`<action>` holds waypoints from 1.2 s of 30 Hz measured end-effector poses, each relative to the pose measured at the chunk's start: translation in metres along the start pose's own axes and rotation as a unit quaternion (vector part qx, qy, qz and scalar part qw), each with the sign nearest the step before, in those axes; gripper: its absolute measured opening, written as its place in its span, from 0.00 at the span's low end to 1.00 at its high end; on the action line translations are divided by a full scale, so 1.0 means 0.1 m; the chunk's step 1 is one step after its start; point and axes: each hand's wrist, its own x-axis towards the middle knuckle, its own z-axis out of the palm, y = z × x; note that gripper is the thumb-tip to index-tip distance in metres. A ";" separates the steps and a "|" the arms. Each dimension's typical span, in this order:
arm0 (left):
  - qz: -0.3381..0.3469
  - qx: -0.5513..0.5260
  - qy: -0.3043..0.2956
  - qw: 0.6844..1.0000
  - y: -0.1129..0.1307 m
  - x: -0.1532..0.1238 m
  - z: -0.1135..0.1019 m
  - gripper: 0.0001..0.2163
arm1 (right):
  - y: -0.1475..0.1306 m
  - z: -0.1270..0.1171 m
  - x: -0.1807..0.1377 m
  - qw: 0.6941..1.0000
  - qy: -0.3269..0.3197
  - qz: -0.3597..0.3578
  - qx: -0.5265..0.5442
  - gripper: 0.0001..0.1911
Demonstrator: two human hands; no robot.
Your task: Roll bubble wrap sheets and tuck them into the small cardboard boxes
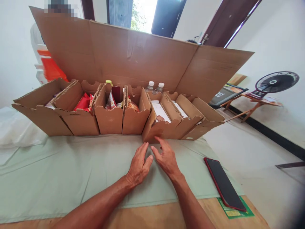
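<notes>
My left hand [141, 163] is over the green cloth [102, 178], fingers stretched forward and thumb apart, holding nothing. Close beside it, my right hand [165, 157] has its fingers spread and also holds nothing. Its fingertips are at the lower front of a cardboard box [164, 128] with white material inside; whether they touch it I cannot tell. Several such boxes stand in a row. To the left, one box [111, 122] holds packets, and another [81, 122] has red packets [84, 102] in it. A box [135, 122] between holds a reddish-brown package [132, 105].
A tall cardboard panel [143, 54] stands behind the boxes, with two white-capped bottles [154, 87] before it. A red-edged phone [225, 183] lies at right on a green card [245, 210]. Clear plastic [21, 127] is at left. A fan [274, 82] stands farther right. A person is partly hidden behind the panel.
</notes>
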 end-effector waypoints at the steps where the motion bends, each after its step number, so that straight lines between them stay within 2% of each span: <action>1: 0.001 0.002 0.000 1.000 0.00 0.00 0.00 0.27 | 0.00 0.02 0.03 1.000 0.001 -0.006 0.001 0.23; 5: 0.005 0.005 0.002 1.000 -0.01 -0.01 0.02 0.26 | 0.04 0.01 0.12 1.000 0.014 -0.019 0.003 0.22; 8: 0.010 0.002 0.004 1.000 -0.01 -0.01 0.04 0.26 | -0.09 -0.10 0.12 0.999 0.030 -0.030 0.008 0.18; 11: 0.015 -0.004 0.003 1.000 0.00 -0.01 0.04 0.25 | -0.45 -0.20 0.23 0.998 0.035 -0.048 0.030 0.19; 13: 0.018 -0.009 0.000 1.000 0.02 -0.01 0.03 0.25 | -0.75 -0.22 0.43 0.997 0.013 -0.071 0.027 0.22; 17: 0.009 -0.020 0.007 1.000 0.05 0.02 0.02 0.25 | -1.23 -0.11 0.95 0.984 -0.090 -0.068 -0.135 0.32; 20: -0.013 -0.034 0.031 0.999 0.09 0.08 0.02 0.23 | -1.37 0.03 1.20 0.969 -0.114 -0.048 -0.212 0.22; 22: -0.032 -0.044 0.051 0.997 0.14 0.10 0.01 0.22 | -1.40 0.07 1.21 0.967 -0.106 -0.044 -0.228 0.15; 24: -0.050 -0.054 0.070 0.995 0.22 0.05 -0.05 0.20 | -1.43 0.05 1.10 0.965 -0.102 -0.043 -0.239 0.13; 26: -0.062 -0.063 0.088 0.992 0.29 -0.13 -0.20 0.18 | -1.46 -0.03 0.84 0.964 -0.100 -0.042 -0.244 0.12; 29: -0.075 -0.082 0.146 0.983 0.27 -0.63 -0.62 0.17 | -1.43 -0.25 0.20 0.964 -0.103 -0.047 -0.239 0.12; 31: -0.098 -0.126 0.226 0.961 0.19 -1.02 -0.98 0.17 | -1.32 -0.47 -0.30 0.970 -0.108 -0.086 -0.198 0.12; 33: -0.122 -0.130 0.296 0.939 0.10 -1.36 -1.30 0.20 | -1.12 -0.73 -0.77 0.979 -0.112 -0.135 -0.103 0.15; 34: -0.128 -0.123 0.330 0.927 0.08 -1.48 -1.42 0.21 | -1.00 -0.87 -0.96 0.981 -0.125 -0.135 -0.060 0.15; 36: -0.130 -0.100 0.358 0.919 0.09 -1.63 -1.52 0.22 | -0.75 -1.14 -1.22 0.990 -0.086 -0.107 -0.011 0.15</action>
